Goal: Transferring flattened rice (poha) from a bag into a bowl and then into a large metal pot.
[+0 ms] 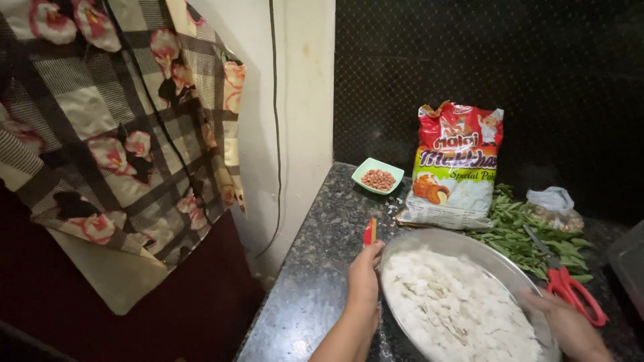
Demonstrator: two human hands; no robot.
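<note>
A wide steel plate (pixel 500 265) heaped with white flaked rice stands on the dark granite counter (pixel 322 268). My left hand (pixel 364 275) rests at the plate's left rim, closed around a small red-handled tool (pixel 369 231) that sticks up above the fingers. My right hand (pixel 570 325) lies at the plate's right rim with fingers apart, touching the edge. Red-handled scissors (pixel 570 288) lie just beyond my right hand, partly on a pile of green leaves (pixel 520 231).
A red and white printed bag (pixel 456 167) stands behind the plate. A small green bowl of peanuts (pixel 378 176) sits at the back left. A knotted clear bag (pixel 553 204) rests on the leaves. A flowered checked cloth (pixel 121 134) hangs left of the counter edge.
</note>
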